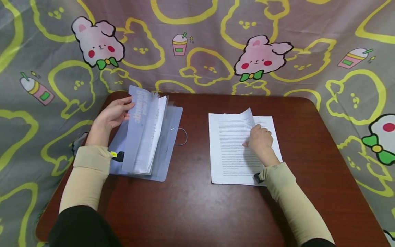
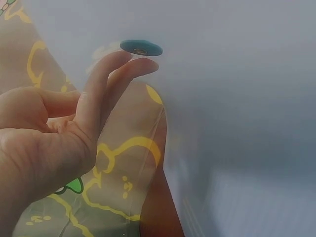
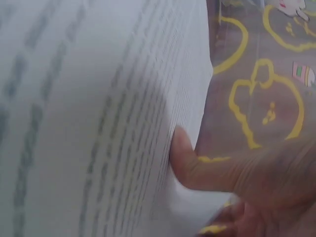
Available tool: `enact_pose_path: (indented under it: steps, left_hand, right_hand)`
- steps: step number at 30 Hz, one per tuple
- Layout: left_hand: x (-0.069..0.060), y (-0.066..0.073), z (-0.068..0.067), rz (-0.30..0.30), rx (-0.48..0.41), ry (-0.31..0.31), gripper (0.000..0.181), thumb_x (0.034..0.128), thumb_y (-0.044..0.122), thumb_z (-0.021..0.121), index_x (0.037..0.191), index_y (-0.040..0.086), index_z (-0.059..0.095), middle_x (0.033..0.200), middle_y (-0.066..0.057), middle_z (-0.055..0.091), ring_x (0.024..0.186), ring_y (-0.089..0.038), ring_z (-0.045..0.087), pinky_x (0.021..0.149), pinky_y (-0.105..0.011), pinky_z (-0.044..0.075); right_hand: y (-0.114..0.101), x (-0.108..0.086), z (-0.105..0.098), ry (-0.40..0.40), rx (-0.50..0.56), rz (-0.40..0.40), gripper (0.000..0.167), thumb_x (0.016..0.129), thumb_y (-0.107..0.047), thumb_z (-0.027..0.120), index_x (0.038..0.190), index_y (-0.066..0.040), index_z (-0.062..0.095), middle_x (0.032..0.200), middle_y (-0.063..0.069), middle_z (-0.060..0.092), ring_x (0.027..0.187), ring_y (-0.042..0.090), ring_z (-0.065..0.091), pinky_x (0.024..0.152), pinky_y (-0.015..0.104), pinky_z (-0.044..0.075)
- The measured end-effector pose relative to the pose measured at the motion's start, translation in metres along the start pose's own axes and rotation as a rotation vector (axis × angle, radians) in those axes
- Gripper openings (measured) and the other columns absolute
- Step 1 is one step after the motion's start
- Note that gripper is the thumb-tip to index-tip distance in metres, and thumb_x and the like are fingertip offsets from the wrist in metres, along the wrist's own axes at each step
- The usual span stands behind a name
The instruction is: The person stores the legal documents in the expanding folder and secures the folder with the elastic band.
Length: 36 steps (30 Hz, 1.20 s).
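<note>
On the left of the table stands a partly opened pale blue translucent folder (image 1: 174, 147), with several printed sheets (image 1: 153, 137) inside. My left hand (image 1: 115, 111) holds its raised front cover (image 1: 137, 127) at the upper left edge. In the left wrist view, two fingertips lie beside a teal button (image 2: 141, 48) on that cover; how the thumb grips is partly hidden. A stack of printed paper (image 1: 228, 151) lies to the right. My right hand (image 1: 260, 139) pinches the top sheet (image 3: 133, 113), whose upper part bends upward; the thumb presses its printed face.
A loop of elastic cord (image 1: 185, 137) sticks out from the folder's right side onto the brown table (image 1: 191, 206). Patterned cloth (image 1: 203, 34) hangs behind the table and along both sides. Dark camera mounts sit at both wrists.
</note>
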<state>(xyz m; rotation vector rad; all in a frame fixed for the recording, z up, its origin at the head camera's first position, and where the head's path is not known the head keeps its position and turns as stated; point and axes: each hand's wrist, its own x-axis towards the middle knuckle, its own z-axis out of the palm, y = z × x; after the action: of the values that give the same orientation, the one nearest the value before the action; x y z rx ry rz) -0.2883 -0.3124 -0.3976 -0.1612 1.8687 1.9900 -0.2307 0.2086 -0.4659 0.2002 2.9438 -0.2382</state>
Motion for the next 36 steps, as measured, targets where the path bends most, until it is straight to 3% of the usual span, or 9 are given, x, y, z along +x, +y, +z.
enact_pose_path:
  steps: [4, 9, 13, 16, 20, 24, 28, 36]
  left_hand:
    - [-0.001, 0.000, 0.000, -0.005, -0.005, 0.007, 0.074, 0.1179, 0.015, 0.047, 0.178, 0.010, 0.004, 0.093, 0.008, 0.076, 0.063, -0.006, 0.072, 0.058, -0.020, 0.060]
    - [0.000, -0.001, -0.001, -0.012, -0.020, -0.008, 0.074, 0.1176, 0.014, 0.047, 0.178, 0.009, 0.005, 0.093, 0.007, 0.076, 0.066, -0.007, 0.074, 0.059, -0.020, 0.061]
    - [0.001, -0.001, 0.000, -0.002, -0.014, -0.015, 0.072, 0.1177, 0.013, 0.047, 0.178, 0.008, 0.007, 0.093, 0.007, 0.076, 0.068, -0.007, 0.075, 0.060, -0.021, 0.062]
    - [0.002, 0.000, 0.001, 0.007, -0.013, -0.015, 0.071, 0.1178, 0.013, 0.047, 0.177, 0.007, 0.009, 0.093, 0.007, 0.077, 0.068, -0.007, 0.075, 0.060, -0.021, 0.062]
    - [0.002, 0.001, 0.001, 0.010, -0.026, -0.013, 0.070, 0.1179, 0.012, 0.046, 0.177, 0.007, 0.009, 0.092, 0.006, 0.077, 0.067, -0.007, 0.076, 0.059, -0.021, 0.062]
    - [0.001, 0.002, 0.002, 0.013, -0.027, -0.010, 0.070, 0.1178, 0.013, 0.047, 0.177, 0.007, 0.009, 0.091, 0.006, 0.077, 0.065, -0.007, 0.075, 0.058, -0.020, 0.061]
    - [0.000, 0.003, 0.002, 0.018, -0.034, -0.011, 0.071, 0.1176, 0.013, 0.047, 0.177, 0.007, 0.008, 0.093, 0.007, 0.076, 0.068, -0.007, 0.076, 0.059, -0.021, 0.061]
    - [0.001, 0.002, 0.001, 0.012, -0.058, -0.010, 0.071, 0.1176, 0.012, 0.046, 0.177, 0.007, 0.008, 0.094, 0.006, 0.077, 0.069, -0.008, 0.077, 0.059, -0.022, 0.062]
  right_hand:
    - [0.010, 0.004, -0.003, -0.091, 0.108, -0.009, 0.098, 0.089, -0.034, 0.094, 0.148, 0.023, 0.041, 0.137, 0.048, 0.060, 0.126, 0.061, 0.065, 0.099, 0.066, 0.059]
    - [0.035, 0.007, -0.008, -0.198, 0.340, -0.066, 0.078, 0.100, -0.023, 0.080, 0.154, 0.019, 0.044, 0.150, 0.045, 0.054, 0.138, 0.058, 0.058, 0.112, 0.066, 0.052]
    - [0.063, 0.011, -0.015, -0.360, 0.603, -0.081, 0.073, 0.108, -0.019, 0.068, 0.165, 0.013, 0.033, 0.143, 0.035, 0.063, 0.116, 0.037, 0.072, 0.096, 0.048, 0.063]
    - [0.086, 0.013, -0.019, -0.521, 0.798, -0.120, 0.074, 0.110, -0.016, 0.066, 0.169, 0.007, 0.026, 0.125, 0.013, 0.075, 0.098, 0.017, 0.074, 0.083, 0.034, 0.063]
    - [0.110, 0.012, -0.022, -0.703, 0.995, -0.135, 0.078, 0.112, -0.013, 0.062, 0.174, -0.001, 0.016, 0.116, -0.007, 0.079, 0.097, 0.013, 0.077, 0.082, 0.031, 0.065]
    - [0.124, 0.008, -0.022, -0.801, 1.147, -0.125, 0.078, 0.114, -0.008, 0.057, 0.175, -0.007, 0.009, 0.120, -0.006, 0.080, 0.102, 0.016, 0.080, 0.084, 0.030, 0.068]
    - [0.131, 0.005, -0.020, -0.867, 1.256, -0.166, 0.078, 0.114, -0.002, 0.053, 0.174, -0.008, 0.004, 0.128, -0.001, 0.079, 0.109, 0.021, 0.081, 0.090, 0.036, 0.069]
    - [0.135, 0.000, -0.018, -0.933, 1.370, -0.243, 0.058, 0.114, 0.001, 0.048, 0.164, -0.021, 0.029, 0.134, 0.004, 0.078, 0.111, 0.023, 0.080, 0.090, 0.035, 0.069]
